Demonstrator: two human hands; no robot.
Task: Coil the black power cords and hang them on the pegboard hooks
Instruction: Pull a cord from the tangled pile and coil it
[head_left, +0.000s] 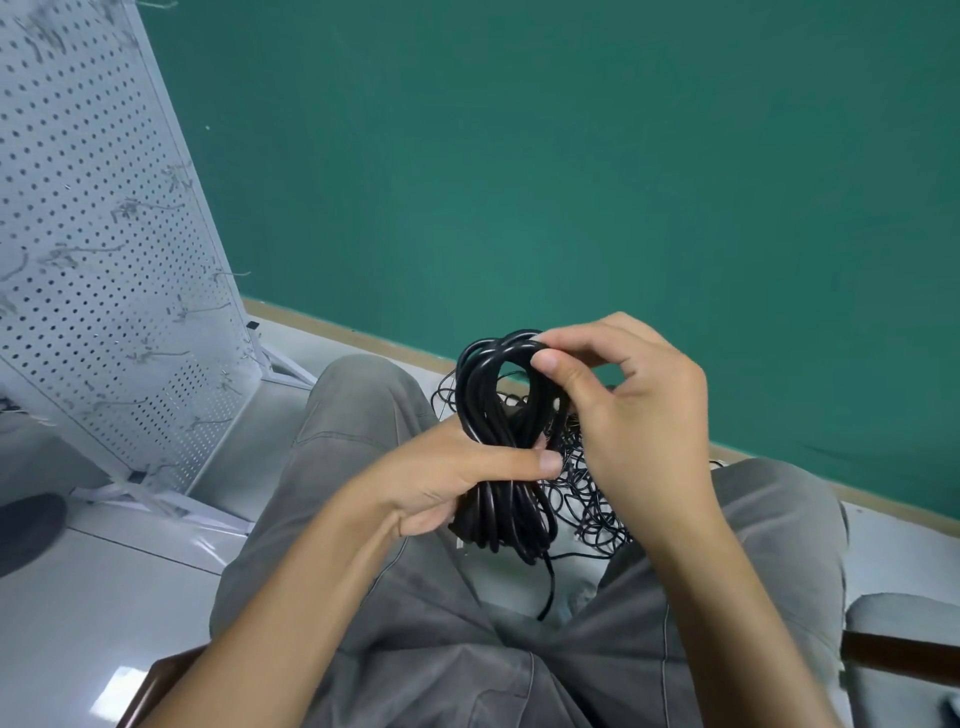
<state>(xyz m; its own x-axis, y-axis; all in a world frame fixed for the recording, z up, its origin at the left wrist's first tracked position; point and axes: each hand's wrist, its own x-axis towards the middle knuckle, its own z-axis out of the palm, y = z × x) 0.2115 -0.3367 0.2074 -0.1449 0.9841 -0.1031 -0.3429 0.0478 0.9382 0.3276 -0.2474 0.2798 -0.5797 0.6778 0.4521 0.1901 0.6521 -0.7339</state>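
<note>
Left hand (441, 483) gripping coiled cord (498, 441), right hand (623, 395) pinching top

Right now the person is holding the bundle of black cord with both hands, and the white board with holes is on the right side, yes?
Not quite. The pegboard stands on the left side, not the right, as the head view shows. The rest holds: the left hand grips the middle of the coiled black cord and the right hand pinches its top loop.
</note>
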